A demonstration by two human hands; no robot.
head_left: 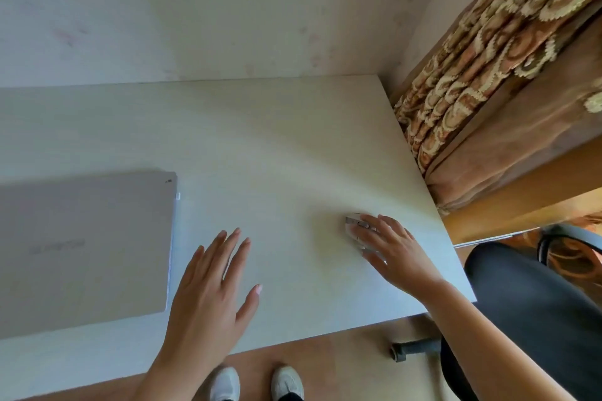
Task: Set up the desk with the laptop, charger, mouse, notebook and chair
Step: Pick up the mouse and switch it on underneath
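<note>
Mouse [356, 231] on the pale desk [260, 140], well to the right of the closed laptop [84, 247] and nearer the desk's right edge. The right hand [394, 254] lies over the mouse, fingers draped on its top and sides in a loose grip. The left hand [211, 290] hovers between laptop and mouse, fingers spread, holding nothing. The mouse is judged light, rigid and smooth-shelled; hold is best taken across its flanks. The chair [534, 303] stands right of the desk.
</note>
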